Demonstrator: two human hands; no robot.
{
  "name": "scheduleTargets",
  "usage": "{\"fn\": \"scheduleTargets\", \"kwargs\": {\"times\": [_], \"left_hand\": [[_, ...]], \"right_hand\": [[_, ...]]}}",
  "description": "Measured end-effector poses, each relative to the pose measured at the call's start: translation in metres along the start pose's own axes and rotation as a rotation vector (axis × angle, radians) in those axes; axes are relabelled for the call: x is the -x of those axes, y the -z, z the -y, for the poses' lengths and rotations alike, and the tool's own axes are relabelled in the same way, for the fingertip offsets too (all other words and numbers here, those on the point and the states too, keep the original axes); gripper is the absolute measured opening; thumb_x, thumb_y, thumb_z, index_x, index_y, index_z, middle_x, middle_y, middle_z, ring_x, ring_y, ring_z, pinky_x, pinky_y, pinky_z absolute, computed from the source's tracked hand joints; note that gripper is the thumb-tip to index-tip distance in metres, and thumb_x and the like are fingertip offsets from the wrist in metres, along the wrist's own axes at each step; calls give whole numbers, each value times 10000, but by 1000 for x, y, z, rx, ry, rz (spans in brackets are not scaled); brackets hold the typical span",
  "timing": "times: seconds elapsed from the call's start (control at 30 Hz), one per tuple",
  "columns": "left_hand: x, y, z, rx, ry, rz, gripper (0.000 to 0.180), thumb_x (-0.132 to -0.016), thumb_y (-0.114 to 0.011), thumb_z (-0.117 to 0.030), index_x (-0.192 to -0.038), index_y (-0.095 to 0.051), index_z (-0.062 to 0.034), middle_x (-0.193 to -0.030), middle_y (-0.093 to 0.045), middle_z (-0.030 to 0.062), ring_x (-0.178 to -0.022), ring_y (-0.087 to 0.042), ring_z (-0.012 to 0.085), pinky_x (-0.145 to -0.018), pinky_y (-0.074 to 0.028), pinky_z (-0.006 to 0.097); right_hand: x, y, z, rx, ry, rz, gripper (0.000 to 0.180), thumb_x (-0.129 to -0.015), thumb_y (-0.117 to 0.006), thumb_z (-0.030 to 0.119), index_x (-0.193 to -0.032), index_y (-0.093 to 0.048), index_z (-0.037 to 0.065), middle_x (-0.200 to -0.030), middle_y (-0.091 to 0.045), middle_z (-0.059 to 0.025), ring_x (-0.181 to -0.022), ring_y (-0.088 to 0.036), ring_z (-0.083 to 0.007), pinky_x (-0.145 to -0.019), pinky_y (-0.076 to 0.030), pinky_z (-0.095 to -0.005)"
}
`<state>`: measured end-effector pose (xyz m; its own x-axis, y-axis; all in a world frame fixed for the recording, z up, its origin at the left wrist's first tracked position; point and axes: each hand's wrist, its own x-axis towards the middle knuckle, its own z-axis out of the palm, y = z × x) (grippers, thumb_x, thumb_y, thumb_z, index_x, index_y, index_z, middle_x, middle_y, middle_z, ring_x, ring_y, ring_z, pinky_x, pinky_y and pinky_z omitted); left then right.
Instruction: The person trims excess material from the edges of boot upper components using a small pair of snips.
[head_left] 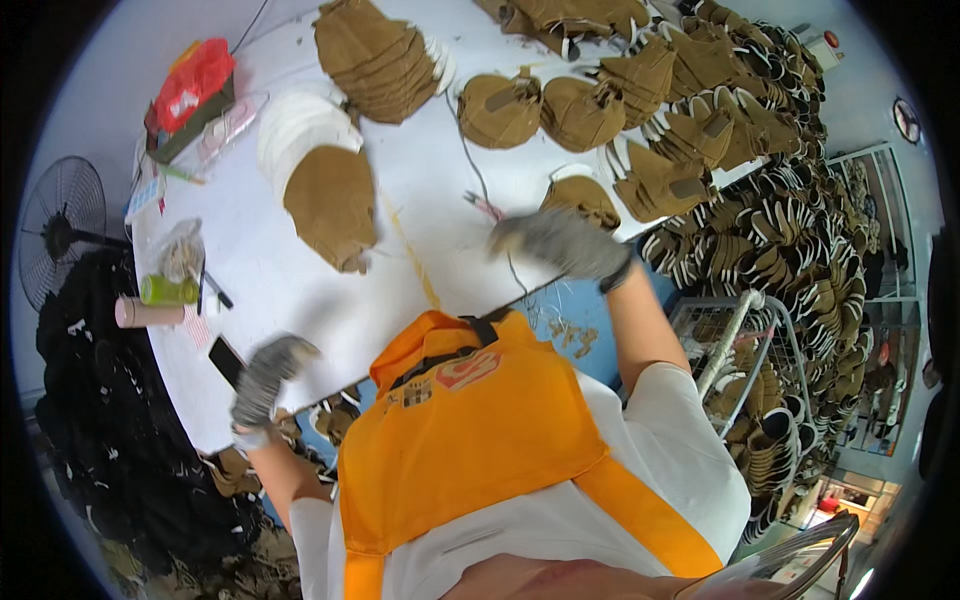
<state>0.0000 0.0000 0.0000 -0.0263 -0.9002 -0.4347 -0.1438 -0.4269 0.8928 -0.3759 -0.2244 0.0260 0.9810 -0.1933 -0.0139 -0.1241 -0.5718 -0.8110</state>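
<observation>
My left hand (272, 378), in a grey knitted glove, is over the near left part of the white table (420, 180). Its fingers look stretched out and apart, with nothing seen in them, beside a dark phone (228, 362). My right hand (565, 245), gloved alike, is over the table's near right edge; motion smears its fingers. Just beyond it lies a brown fabric piece (585, 198) with a pale edge, and a small pinkish item (484, 206) on a dark cord. A flat brown piece (332, 208) overlaps a fan of white pieces (298, 135) at the left.
A stack of brown pieces (375, 60) sits at the back; more piles (690, 130) fill the right side. A box with a red bag (193, 90), a green jar (168, 290) and a pink bottle (145, 313) stand left. A wire cart (740, 340) is at my right.
</observation>
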Motion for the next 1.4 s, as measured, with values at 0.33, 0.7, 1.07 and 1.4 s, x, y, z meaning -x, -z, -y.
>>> {"fn": "scheduleTargets", "kwargs": {"times": [0.33,0.7,1.07,1.4], "left_hand": [[-56,-5,-189,262,-938,-734,311,-956,-420,-123,-1175,-531,69,-1238,-525,152,-1159,-490,254,-996,-396,329],[-143,-176,-179,-625,-726,-10,651,-767,-714,-86,-1346,-416,-63,-1317,-492,125,-1231,-446,300,-1025,-352,368],[-162,-171,-239,18,-309,362,294,-810,-681,-279,-911,-632,-7,-806,-604,45,-700,-567,133,-653,-462,258],[-285,66,-208,-1109,-805,-137,215,-960,-438,-129,-1075,-546,17,-925,-604,83,-888,-578,219,-794,-471,335]], "right_hand": [[-23,239,-102,506,-184,-669,294,-858,-534,281,-1011,-622,45,-996,-640,-143,-901,-585,-320,-823,-447,-405],[187,312,-214,1268,-831,-612,445,-865,-495,47,-1242,-561,272,-1219,-568,-85,-1054,-563,-295,-888,-477,-391],[15,266,-27,175,-56,-651,231,-923,-501,152,-1128,-602,116,-1055,-643,-76,-905,-635,-209,-796,-501,-295],[292,293,-190,624,-1031,-1428,380,-900,-544,359,-1157,-603,85,-1133,-614,-174,-1078,-561,-335,-907,-444,-406]]}}
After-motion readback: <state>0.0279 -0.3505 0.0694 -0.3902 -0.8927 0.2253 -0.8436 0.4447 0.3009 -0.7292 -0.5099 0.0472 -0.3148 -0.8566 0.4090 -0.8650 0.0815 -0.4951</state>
